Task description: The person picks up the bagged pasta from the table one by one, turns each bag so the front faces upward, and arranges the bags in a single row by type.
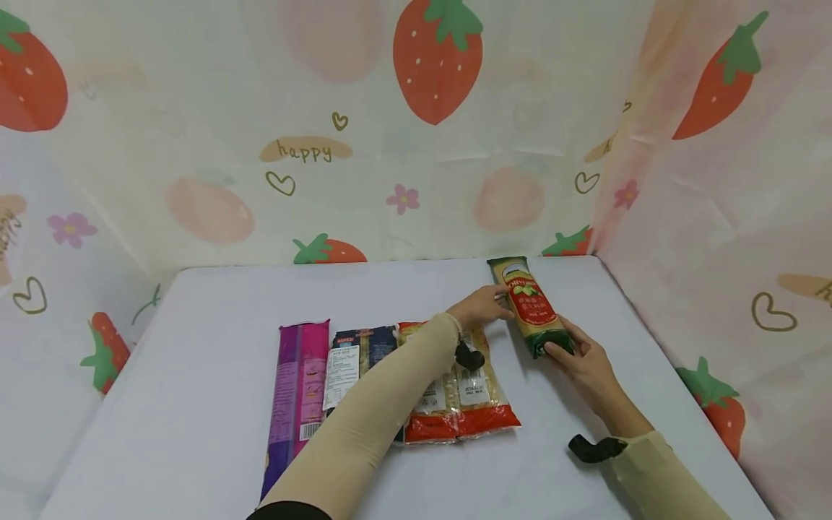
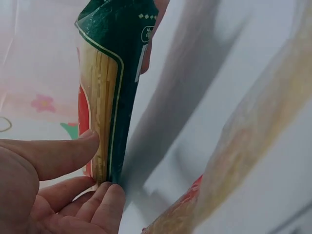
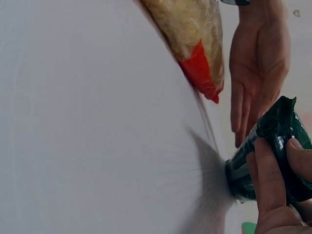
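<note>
A green-and-gold packet (image 1: 529, 307) of straight pasta sticks, seen through its clear side window, is at the white table's (image 1: 208, 375) two o'clock; its long axis runs from eleven to five. Its red label carries white Chinese characters; the brand lettering is too small to read surely. The right hand (image 1: 591, 368) pinches the green five-o'clock end; the left hand (image 1: 482, 307), loose and not clenched, is at its left edge. Toward eight o'clock lie two clear, red-ended bags (image 1: 474, 386) of pale contents, a dark-blue packet (image 1: 377, 345) marked AGNESI and a purple-pink packet (image 1: 299, 397). At ten, the backdrop (image 1: 377, 162) reads "happy".
</note>
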`<state>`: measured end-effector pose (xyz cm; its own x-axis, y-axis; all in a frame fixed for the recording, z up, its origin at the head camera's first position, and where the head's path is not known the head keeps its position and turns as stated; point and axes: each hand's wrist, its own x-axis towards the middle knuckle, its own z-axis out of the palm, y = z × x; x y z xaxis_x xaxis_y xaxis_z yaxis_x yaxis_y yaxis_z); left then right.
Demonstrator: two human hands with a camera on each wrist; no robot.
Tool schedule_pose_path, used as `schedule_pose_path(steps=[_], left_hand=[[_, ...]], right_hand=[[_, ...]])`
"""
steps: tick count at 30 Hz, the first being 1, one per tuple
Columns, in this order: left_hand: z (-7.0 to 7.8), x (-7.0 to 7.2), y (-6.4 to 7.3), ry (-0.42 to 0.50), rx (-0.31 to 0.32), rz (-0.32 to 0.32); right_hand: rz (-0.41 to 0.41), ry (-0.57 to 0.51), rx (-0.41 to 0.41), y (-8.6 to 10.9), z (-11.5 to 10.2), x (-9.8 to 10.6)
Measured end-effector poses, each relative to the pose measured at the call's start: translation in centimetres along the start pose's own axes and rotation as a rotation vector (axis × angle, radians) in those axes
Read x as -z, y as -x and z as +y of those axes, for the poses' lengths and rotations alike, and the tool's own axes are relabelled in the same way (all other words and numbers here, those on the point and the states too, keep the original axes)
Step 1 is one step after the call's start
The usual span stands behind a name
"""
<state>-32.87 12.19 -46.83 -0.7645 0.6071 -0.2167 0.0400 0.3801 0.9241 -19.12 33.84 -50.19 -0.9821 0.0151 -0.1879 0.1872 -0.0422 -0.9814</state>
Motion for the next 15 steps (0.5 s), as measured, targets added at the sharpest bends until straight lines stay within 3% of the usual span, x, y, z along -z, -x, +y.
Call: schedule_pose_path(steps=[6, 11, 15], left_hand=[[-0.2, -0.2, 0.0, -0.038, 0.005, 0.000], [-0.4, -0.1, 0.2, -0.057, 0.001, 0.000], [-0.4, 0.0, 0.1, -0.087, -0.013, 0.001]], right_hand=[[0.005, 0.076, -0.019, 0.0, 0.3, 0.2], [0.010, 0.335, 0.014, 0.0, 0.6, 0.7], [0.010, 0.451, 0.051, 0.0, 0.8, 1.1]])
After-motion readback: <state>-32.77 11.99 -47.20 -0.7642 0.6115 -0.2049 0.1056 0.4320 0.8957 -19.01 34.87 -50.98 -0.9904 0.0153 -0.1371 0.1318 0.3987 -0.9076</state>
